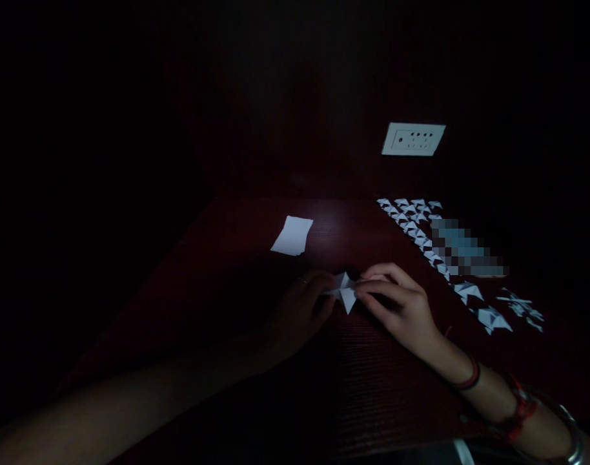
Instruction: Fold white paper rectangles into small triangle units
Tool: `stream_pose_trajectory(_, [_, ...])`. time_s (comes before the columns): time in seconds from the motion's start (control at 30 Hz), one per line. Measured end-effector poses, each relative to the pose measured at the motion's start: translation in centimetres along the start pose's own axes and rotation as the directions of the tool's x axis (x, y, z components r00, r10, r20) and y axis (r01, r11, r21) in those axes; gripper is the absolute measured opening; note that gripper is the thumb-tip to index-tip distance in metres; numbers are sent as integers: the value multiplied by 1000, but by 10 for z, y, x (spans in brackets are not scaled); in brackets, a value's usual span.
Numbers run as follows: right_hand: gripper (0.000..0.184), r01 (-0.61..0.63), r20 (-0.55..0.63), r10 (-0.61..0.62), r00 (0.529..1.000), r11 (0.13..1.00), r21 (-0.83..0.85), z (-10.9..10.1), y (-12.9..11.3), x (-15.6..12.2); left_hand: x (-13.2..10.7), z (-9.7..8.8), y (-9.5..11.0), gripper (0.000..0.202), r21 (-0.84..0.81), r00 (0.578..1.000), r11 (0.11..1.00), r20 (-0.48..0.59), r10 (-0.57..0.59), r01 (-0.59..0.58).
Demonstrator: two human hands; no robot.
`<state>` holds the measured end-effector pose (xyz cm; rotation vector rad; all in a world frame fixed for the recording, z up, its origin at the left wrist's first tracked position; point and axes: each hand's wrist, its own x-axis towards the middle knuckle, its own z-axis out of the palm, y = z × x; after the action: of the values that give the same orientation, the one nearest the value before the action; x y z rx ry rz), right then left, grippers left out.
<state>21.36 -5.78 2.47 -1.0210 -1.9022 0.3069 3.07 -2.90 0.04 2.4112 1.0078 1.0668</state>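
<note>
- Table [372, 387]: dark reddish wood with a fine grain, lit only in a central patch; its near edge and left side fade into shadow.
- Left hand [299, 313]: just left of the folded paper piece [344, 292], fingers curled and pinching its left edge; a ring shows on one finger.
- Right hand [396, 303]: just right of the folded paper piece, fingertips pressed down on its right side; bracelets circle the wrist.
- Folded paper piece: white, pointed, lying on the table between the two hands.
- Finished folded pieces [416, 219]: small white shapes laid in a diagonal band right of and beyond the folded paper piece; part of the band is blurred.
- Blank paper sheet [292, 236]: flat, beyond and left of the folded paper piece.
- Wall socket [414, 139]: white plate on the dark back wall, farthest away, up and right of the folded paper piece.
</note>
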Motion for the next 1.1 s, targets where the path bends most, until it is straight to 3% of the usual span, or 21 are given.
stream_pose_trajectory(0.13, [16,11,13,-11,1000,1000,18,0,-1,0,0,1,-4,8,28,1000,1000,4,0,0])
stream_pose_trajectory(0.4, [12,-20,76,21,997,1000,-9,3,2,1,0,-1,-4,14,-12,980,982,-56,190,-191])
stream_pose_trajectory(0.67, [11,-56,93,63,994,996,-73,7,3,3,1,-2,-2,9,49,980,982,-62,188,-185])
stream_pose_trajectory(0.83, [10,-62,88,68,994,996,-70,8,2,4,2,-3,-4,5,218,982,962,-54,180,-164])
stream_pose_trajectory(1.1, [9,-94,81,98,992,994,-54,8,0,5,3,-1,-4,7,28,991,991,-35,131,-130])
